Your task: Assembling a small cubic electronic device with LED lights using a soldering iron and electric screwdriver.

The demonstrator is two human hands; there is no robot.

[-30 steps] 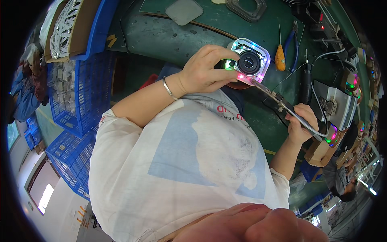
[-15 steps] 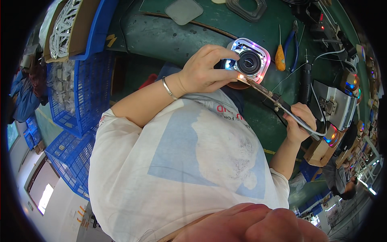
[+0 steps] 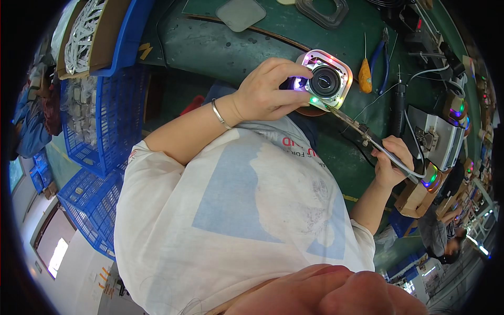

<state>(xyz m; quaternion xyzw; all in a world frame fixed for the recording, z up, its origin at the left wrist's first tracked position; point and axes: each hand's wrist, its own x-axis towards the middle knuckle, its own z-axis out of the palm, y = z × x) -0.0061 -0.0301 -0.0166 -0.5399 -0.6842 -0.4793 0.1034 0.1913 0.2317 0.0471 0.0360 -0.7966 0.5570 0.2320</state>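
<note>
My left hand (image 3: 271, 90) grips the left edge of a small square speaker (image 3: 342, 94) between thumb and fingers. A round black cone faces up inside its white frame, and coloured lights glow around the rim. In my right hand (image 3: 391, 160) is a long soldering iron (image 3: 353, 124) with a brownish metal barrel and a grey cable running back along it. Its front end reaches the speaker's lower edge, beside the left fingertips; whether the tip touches cannot be made out.
Beyond the speaker on the green bench (image 3: 210, 50) lie a yellow-handled screwdriver (image 3: 365, 76) and blue-handled pliers (image 3: 379, 63). A grey square plate (image 3: 241, 14) and a dark frame (image 3: 328, 21) are farther back. Blue crates (image 3: 100, 157) stand left, a metal box (image 3: 438, 137) right.
The soldering iron's front end has shifted slightly to the right and down along the speaker's edge. The rim lights have changed colour. My left hand has stayed in place.
</note>
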